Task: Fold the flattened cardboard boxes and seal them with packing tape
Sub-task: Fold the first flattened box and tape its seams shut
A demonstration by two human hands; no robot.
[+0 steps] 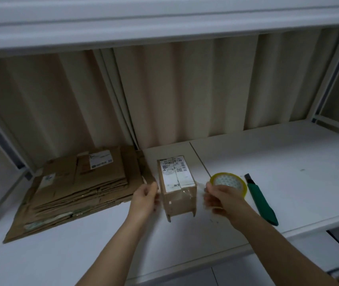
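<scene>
A small folded cardboard box point(177, 200) with a white shipping label stands on the white shelf point(288, 162), its open end towards me. A strip of clear tape point(185, 192) runs across its near top edge and sticks out on both sides. My left hand point(144, 200) is at the box's left side, fingers curled on the strip's left end. My right hand point(219, 198) pinches the right end. The yellow-rimmed tape roll point(229, 181) lies just behind my right hand, partly hidden by it.
A stack of flattened cardboard boxes point(77, 182) lies on the shelf to the left. A green utility knife point(261, 201) lies right of the roll. A beige curtain hangs behind, an upper shelf runs overhead, and metal uprights stand at both sides.
</scene>
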